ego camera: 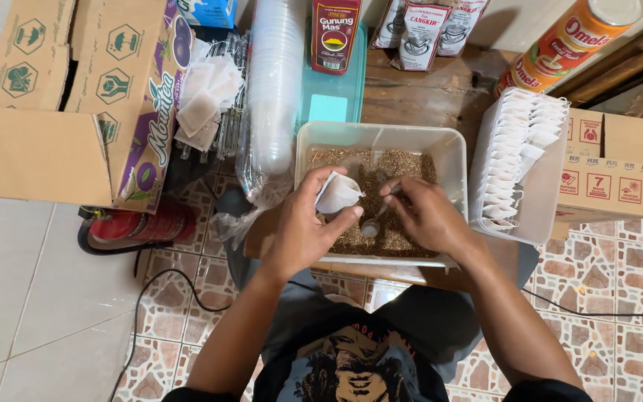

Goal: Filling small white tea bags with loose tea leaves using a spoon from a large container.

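A small white paper filter bag point(336, 193) is pinched open-side up between the thumb and fingers of the left hand point(308, 227), which is curled closed around the bag's lower edge. The left forearm rises from the bottom of the view and bends inward at the wrist, so the bag sits just above and to the inner side of that hand, over the near part of a clear plastic tub point(452, 149).

Just beside it, the right hand point(427, 216) is closed around the handle of a small metal spoon point(372, 225), fingers bent down and knuckles up. The spoon's bowl lies below the bag and between the two hands, resting on the loose brown tea point(411, 167) that fills the bottom of the tub. The right forearm comes in from the lower right.

The tub rests on a wooden counter point(418, 93). To the outer side of the right hand stands a white container packed with upright filter bags point(519, 160). Beyond the left hand lies a sleeve of stacked clear plastic cups point(273, 97), and farther out an open cardboard box point(76, 112). A tall orange tin point(571, 41) stands beyond the right hand.
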